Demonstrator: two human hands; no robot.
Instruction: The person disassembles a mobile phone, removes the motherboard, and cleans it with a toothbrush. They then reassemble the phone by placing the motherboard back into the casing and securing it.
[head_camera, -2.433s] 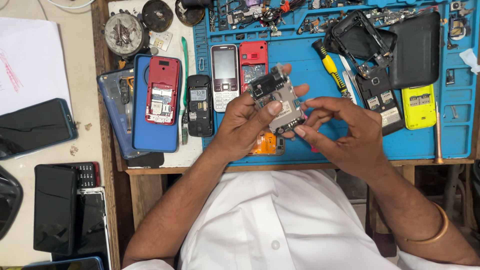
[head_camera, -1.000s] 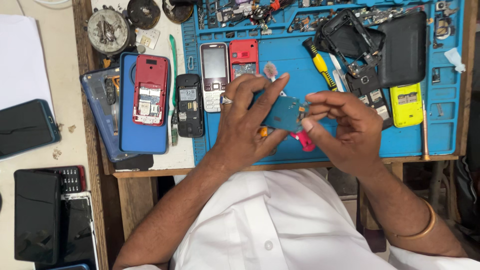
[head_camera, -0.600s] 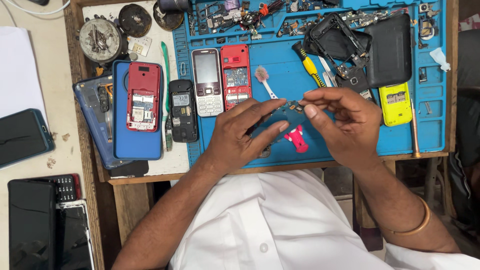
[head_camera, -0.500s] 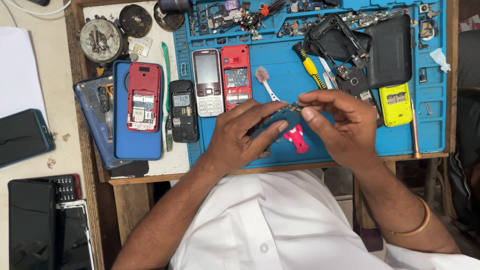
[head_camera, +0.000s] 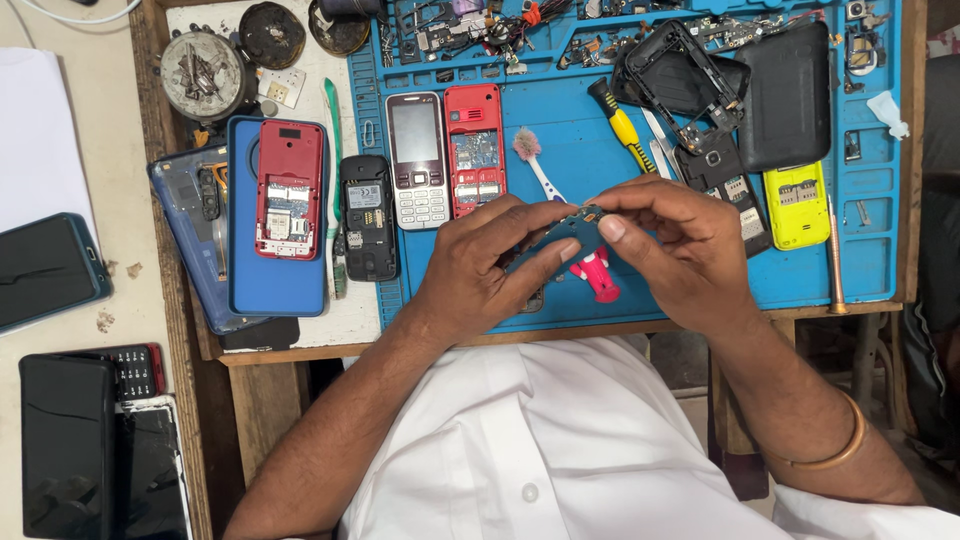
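My left hand (head_camera: 480, 265) and my right hand (head_camera: 680, 250) meet over the blue work mat (head_camera: 600, 150). Both pinch a small phone circuit board (head_camera: 572, 232), held edge-up between the fingertips. A small pink object (head_camera: 598, 277) lies on the mat just under the board. A toothbrush (head_camera: 532, 160) rests on the mat beyond my left fingers.
Opened keypad phones (head_camera: 420, 160) and a red phone body (head_camera: 475, 150) lie at the mat's left. A yellow-handled screwdriver (head_camera: 615, 115), black phone shells (head_camera: 690, 80) and a yellow phone back (head_camera: 795, 205) sit on the right. Smartphones (head_camera: 45, 270) lie on the left table.
The board was held flat and higher with its face up; now it is turned on edge and lower, close to the mat. The pink object has come into view beneath it.
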